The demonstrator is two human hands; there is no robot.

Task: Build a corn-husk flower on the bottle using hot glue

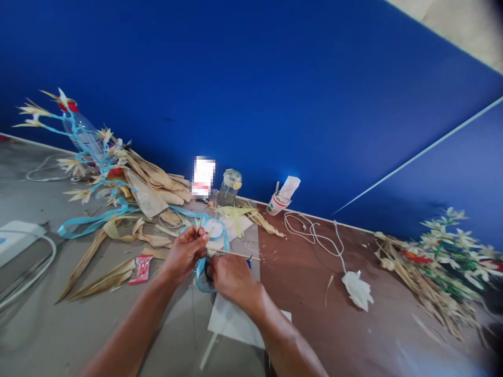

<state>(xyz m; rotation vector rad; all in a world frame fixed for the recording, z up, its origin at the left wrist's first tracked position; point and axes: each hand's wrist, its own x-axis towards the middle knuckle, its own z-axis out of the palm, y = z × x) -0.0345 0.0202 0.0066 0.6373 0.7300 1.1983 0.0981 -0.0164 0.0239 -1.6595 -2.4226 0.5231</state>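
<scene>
My left hand (pixel 186 252) is closed in a pinch, with the pointed tip of a small pale corn husk piece (pixel 198 224) standing up from its fingers. Just right of it and lower, my right hand (pixel 232 275) is curled closed, knuckles up. Something dark shows at its fingers, but I cannot make out what it grips. Light blue ribbon (pixel 201 277) hangs or lies beneath both hands. A thin stick (pixel 236 253) lies behind my right hand, with a small blue item (pixel 249 261) near it. Beyond the hands is a white round piece (pixel 214 229) with blue ribbon around it.
Dried corn husks (pixel 157 180) and blue-stemmed husk flowers (pixel 104 162) pile up at left, near a plastic bottle (pixel 82 131). A lidded jar (pixel 230 187), a paper cup (pixel 277 203) and a white cord (pixel 314 235) stand or lie along the blue wall. White flowers (pixel 458 241) lie far right.
</scene>
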